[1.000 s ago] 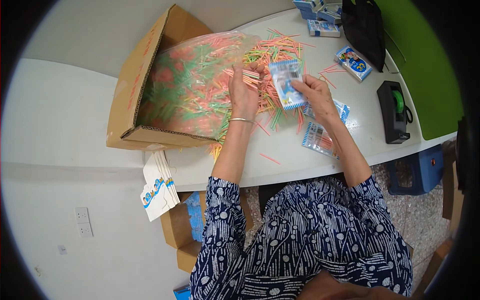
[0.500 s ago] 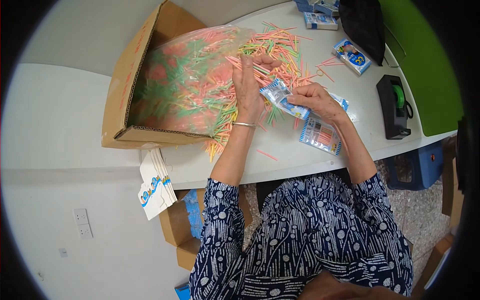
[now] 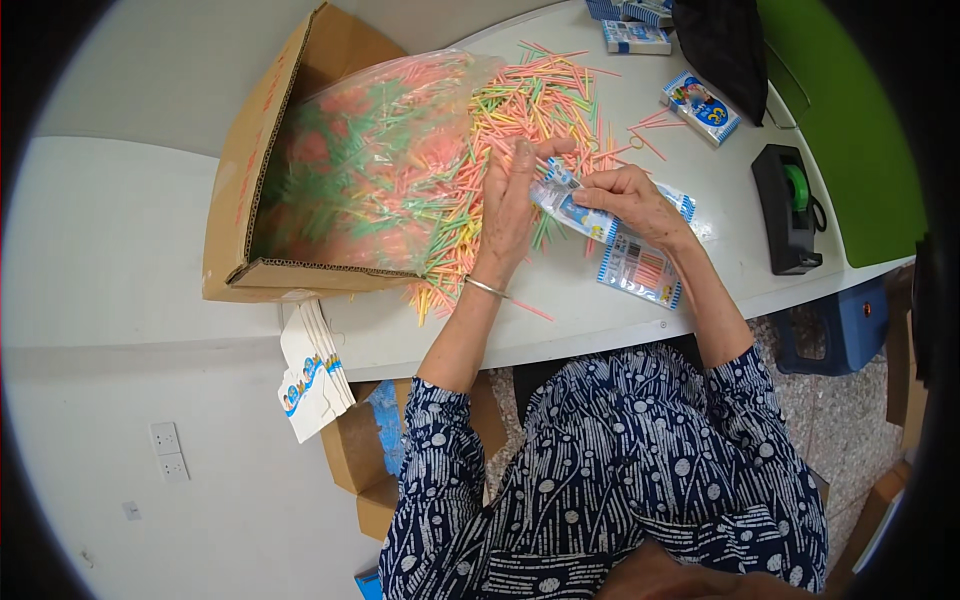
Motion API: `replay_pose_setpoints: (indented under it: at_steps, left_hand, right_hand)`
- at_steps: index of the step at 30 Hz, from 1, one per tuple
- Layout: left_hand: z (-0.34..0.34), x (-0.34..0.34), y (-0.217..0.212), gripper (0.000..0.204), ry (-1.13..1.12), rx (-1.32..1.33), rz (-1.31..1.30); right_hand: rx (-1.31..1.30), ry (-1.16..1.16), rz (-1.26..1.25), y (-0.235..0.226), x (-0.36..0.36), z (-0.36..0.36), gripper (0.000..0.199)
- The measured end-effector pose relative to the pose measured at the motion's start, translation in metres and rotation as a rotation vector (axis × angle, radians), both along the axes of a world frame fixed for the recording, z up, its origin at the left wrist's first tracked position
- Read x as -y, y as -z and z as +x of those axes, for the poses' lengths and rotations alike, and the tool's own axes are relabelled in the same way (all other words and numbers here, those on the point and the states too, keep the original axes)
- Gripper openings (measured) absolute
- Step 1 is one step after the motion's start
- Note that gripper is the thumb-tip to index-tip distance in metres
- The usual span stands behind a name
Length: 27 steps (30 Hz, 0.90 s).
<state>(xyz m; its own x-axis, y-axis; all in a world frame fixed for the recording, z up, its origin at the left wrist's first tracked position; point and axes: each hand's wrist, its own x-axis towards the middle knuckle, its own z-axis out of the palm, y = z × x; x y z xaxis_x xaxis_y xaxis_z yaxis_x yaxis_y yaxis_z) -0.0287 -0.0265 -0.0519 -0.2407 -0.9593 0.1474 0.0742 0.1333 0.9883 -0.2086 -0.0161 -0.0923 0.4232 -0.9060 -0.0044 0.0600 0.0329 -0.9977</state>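
Note:
My left hand (image 3: pixel 510 210), with a bangle at the wrist, is closed round a small bunch of thin pink sticks (image 3: pixel 498 148). Its fingers are at the upper left end of a small blue and white plastic packet (image 3: pixel 575 208). My right hand (image 3: pixel 632 205) pinches that packet between thumb and fingers. Whether the stick ends are inside the packet is hidden by the left hand. Below the right hand lies another clear packet (image 3: pixel 642 270) with pink sticks in it. Behind both hands spreads a heap of pink, green and yellow sticks (image 3: pixel 530 100).
A cardboard box (image 3: pixel 240 190) on its side holds a big clear bag of sticks (image 3: pixel 370 170). To the right are a black tape dispenser (image 3: pixel 785 215), a blue and white pack (image 3: pixel 703 108) and a black cloth (image 3: pixel 725 50). White printed cards (image 3: pixel 312 375) hang at the table's left edge.
My left hand has moved slightly right and down with the sticks, closer to the packet's end. My right hand holds the packet in nearly the same place.

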Motion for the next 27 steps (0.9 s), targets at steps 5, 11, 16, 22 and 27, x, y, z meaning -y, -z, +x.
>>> replay_pose_setpoints:
  at_steps: [5, 11, 16, 22, 27]
  left_hand:
    - [0.007, 0.007, 0.003, 0.044, 0.006, -0.047, 0.018]
    - [0.019, 0.015, -0.004, 0.038, -0.086, -0.104, 0.018]
    - [0.019, 0.008, -0.002, 0.038, -0.081, 0.169, -0.048]
    - [0.03, 0.019, -0.003, 0.029, -0.275, 0.293, -0.186]
    - [0.024, 0.019, -0.003, 0.024, -0.031, 0.405, -0.313]
  right_hand:
    - [-0.005, 0.041, -0.076, 0.003, 0.004, 0.004, 0.027]
    - [0.026, 0.067, -0.077, 0.005, 0.009, 0.004, 0.025]
    - [0.072, 0.14, -0.015, 0.004, 0.006, 0.006, 0.025]
    - [0.074, 0.183, -0.042, 0.007, 0.009, 0.004, 0.029]
    - [0.109, 0.161, -0.01, 0.003, 0.007, 0.008, 0.026]
